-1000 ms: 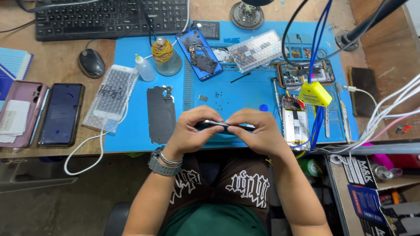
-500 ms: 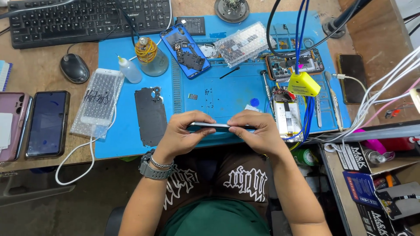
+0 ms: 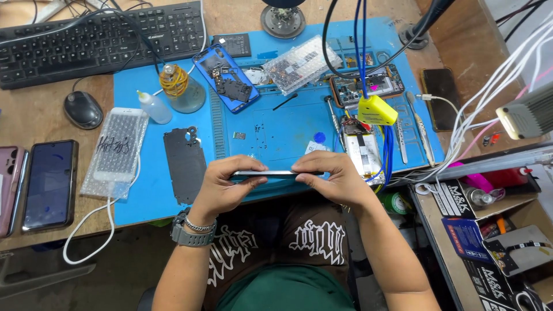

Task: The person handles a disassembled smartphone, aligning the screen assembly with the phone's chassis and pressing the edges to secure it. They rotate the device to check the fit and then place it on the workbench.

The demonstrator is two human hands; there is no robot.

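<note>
At centre frame, my left hand [image 3: 222, 187] and right hand [image 3: 334, 175] close their fingers on a thin phone [image 3: 276, 173], edge-on, over the blue mat [image 3: 288, 129].

I hold a thin dark phone [image 3: 276, 173] edge-on and level between both my hands, just above the near edge of the blue mat [image 3: 144, 201].

wooden desk [image 3: 34, 112] carries blue mat [image 3: 138, 196], keyboard [image 3: 86, 40], mouse [image 3: 83, 109], probably two phones [image 3: 49, 184].
</note>
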